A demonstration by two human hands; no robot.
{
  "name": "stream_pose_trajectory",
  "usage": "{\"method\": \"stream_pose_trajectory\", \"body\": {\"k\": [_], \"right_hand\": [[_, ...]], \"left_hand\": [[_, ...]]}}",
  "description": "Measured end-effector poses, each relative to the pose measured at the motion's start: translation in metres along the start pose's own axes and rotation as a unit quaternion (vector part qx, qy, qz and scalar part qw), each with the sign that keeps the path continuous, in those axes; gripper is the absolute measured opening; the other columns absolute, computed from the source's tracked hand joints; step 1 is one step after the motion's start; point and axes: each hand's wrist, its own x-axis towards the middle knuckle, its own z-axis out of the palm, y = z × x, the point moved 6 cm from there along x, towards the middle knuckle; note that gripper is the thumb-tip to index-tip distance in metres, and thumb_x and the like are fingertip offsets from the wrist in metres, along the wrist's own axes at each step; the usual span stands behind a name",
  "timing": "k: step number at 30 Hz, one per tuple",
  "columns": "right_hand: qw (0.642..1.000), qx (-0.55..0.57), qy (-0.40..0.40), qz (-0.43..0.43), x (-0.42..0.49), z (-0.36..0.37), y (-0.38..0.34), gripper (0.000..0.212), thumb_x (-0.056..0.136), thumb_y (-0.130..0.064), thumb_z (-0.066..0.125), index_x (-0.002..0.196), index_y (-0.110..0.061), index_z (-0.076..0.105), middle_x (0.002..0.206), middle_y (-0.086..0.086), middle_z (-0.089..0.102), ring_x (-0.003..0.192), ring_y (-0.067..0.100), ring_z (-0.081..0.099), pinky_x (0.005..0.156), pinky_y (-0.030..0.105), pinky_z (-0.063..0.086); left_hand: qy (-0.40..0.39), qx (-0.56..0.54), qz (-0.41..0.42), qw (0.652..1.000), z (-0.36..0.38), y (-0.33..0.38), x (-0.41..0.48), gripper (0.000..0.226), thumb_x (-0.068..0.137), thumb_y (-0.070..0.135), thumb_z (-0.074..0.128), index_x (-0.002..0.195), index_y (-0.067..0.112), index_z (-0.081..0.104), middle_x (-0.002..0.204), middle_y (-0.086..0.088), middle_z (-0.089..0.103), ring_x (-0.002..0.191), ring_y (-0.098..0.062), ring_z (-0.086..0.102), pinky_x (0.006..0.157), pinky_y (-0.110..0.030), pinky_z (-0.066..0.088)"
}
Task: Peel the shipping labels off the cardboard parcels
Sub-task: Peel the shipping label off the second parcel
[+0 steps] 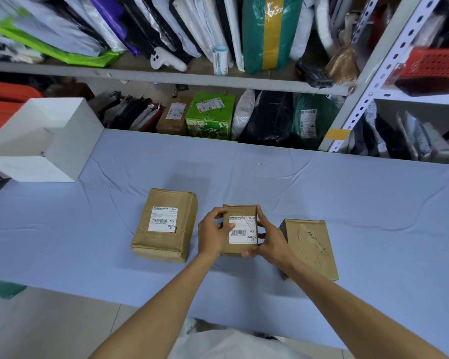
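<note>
Three brown cardboard parcels lie on the blue cloth table. The middle parcel carries a white shipping label. My left hand grips the middle parcel's left side, thumb on the label's left edge. My right hand wraps its right side, fingers under the near edge. The left parcel lies flat with its own white label intact. The right parcel has no label, only torn paper marks on top.
A white open box stands at the table's far left corner. Behind the table, metal shelving is packed with mailer bags and boxes, including a green carton. A perforated shelf post rises at the right.
</note>
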Motion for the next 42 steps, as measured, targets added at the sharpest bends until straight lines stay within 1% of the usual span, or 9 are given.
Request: {"method": "stream_pose_trajectory", "body": {"k": [7, 13, 17, 22, 25, 28, 33, 36, 42], "right_hand": [[1.000, -0.001, -0.003, 0.004, -0.0004, 0.0000, -0.0009, 0.129, 0.059, 0.009, 0.084, 0.152, -0.034, 0.005, 0.123, -0.011, 0.052, 0.090, 0.004, 0.063, 0.058, 0.017, 0.053], [1.000, -0.010, 0.001, 0.001, -0.0017, 0.0002, -0.0015, 0.129, 0.060, 0.008, 0.084, 0.151, -0.034, 0.004, 0.123, -0.009, 0.052, 0.089, 0.003, 0.063, 0.060, 0.015, 0.053], [1.000, -0.013, -0.001, 0.002, -0.0021, -0.0005, -0.0005, 0.128, 0.061, 0.009, 0.083, 0.151, -0.034, 0.002, 0.127, -0.005, 0.052, 0.093, 0.005, 0.062, 0.062, 0.016, 0.054], [0.999, -0.022, -0.018, 0.017, 0.0014, 0.0010, 0.0022, 0.124, 0.067, 0.014, 0.076, 0.151, -0.034, -0.002, 0.114, -0.022, 0.052, 0.090, 0.004, 0.063, 0.064, 0.023, 0.058], [0.999, -0.028, -0.020, 0.020, 0.0018, 0.0042, 0.0030, 0.120, 0.070, 0.012, 0.072, 0.151, -0.034, -0.003, 0.126, -0.008, 0.055, 0.098, 0.008, 0.063, 0.072, 0.028, 0.059], [0.999, -0.025, -0.010, 0.018, 0.0017, 0.0052, 0.0034, 0.112, 0.074, 0.011, 0.067, 0.151, -0.032, -0.002, 0.132, -0.003, 0.053, 0.101, 0.012, 0.061, 0.081, 0.039, 0.058], [1.000, -0.010, 0.002, 0.014, 0.0009, 0.0035, 0.0021, 0.111, 0.073, 0.010, 0.073, 0.152, -0.024, 0.004, 0.137, 0.001, 0.050, 0.112, 0.012, 0.057, 0.070, 0.017, 0.055], [1.000, 0.000, 0.003, 0.014, 0.0011, 0.0036, 0.0021, 0.113, 0.069, 0.012, 0.076, 0.152, -0.023, 0.007, 0.137, 0.000, 0.051, 0.104, 0.003, 0.058, 0.064, 0.014, 0.054], [1.000, 0.005, 0.003, 0.016, 0.0021, 0.0029, 0.0014, 0.113, 0.069, 0.012, 0.077, 0.152, -0.020, 0.007, 0.127, -0.004, 0.053, 0.091, -0.006, 0.058, 0.062, 0.011, 0.052]], "left_hand": [[0.019, 0.009, -0.002, 1.000, 0.0009, -0.0001, -0.0037, 0.018, 0.079, 0.005, 0.074, 0.091, 0.018, 0.070, 0.108, -0.004, 0.066, 0.097, -0.021, 0.067, 0.082, -0.039, 0.058], [0.034, 0.031, 0.011, 0.999, -0.0002, 0.0028, -0.0034, 0.018, 0.079, 0.012, 0.075, 0.078, 0.028, 0.067, 0.101, -0.002, 0.069, 0.094, -0.015, 0.066, 0.085, -0.037, 0.057], [0.043, 0.063, 0.020, 0.997, -0.0008, 0.0059, -0.0037, 0.006, 0.081, 0.017, 0.074, 0.082, 0.021, 0.070, 0.101, -0.001, 0.067, 0.091, -0.010, 0.063, 0.083, -0.025, 0.052], [0.047, 0.082, 0.005, 0.996, -0.0022, 0.0043, -0.0032, 0.007, 0.083, 0.018, 0.072, 0.087, 0.013, 0.073, 0.104, -0.001, 0.064, 0.084, -0.004, 0.056, 0.072, -0.010, 0.041], [0.049, 0.086, -0.005, 0.995, -0.0030, 0.0026, -0.0026, 0.007, 0.083, 0.019, 0.072, 0.087, 0.013, 0.073, 0.105, -0.001, 0.063, 0.085, -0.005, 0.057, 0.068, -0.005, 0.039], [0.049, 0.083, -0.005, 0.995, -0.0032, 0.0028, -0.0028, 0.005, 0.083, 0.019, 0.072, 0.086, 0.014, 0.072, 0.105, -0.002, 0.063, 0.088, -0.007, 0.057, 0.073, -0.012, 0.041], [0.042, 0.077, -0.004, 0.996, -0.0023, 0.0008, -0.0015, 0.004, 0.084, 0.019, 0.071, 0.085, 0.015, 0.071, 0.104, 0.000, 0.063, 0.091, -0.010, 0.060, 0.076, -0.018, 0.047], [0.040, 0.067, -0.003, 0.997, -0.0017, -0.0006, -0.0008, 0.002, 0.084, 0.018, 0.072, 0.083, 0.017, 0.070, 0.104, 0.000, 0.064, 0.093, -0.013, 0.063, 0.084, -0.032, 0.054], [0.038, 0.057, -0.006, 0.998, -0.0001, -0.0022, 0.0001, 0.004, 0.084, 0.016, 0.071, 0.085, 0.013, 0.070, 0.103, -0.001, 0.065, 0.092, -0.012, 0.063, 0.083, -0.029, 0.054]]}}
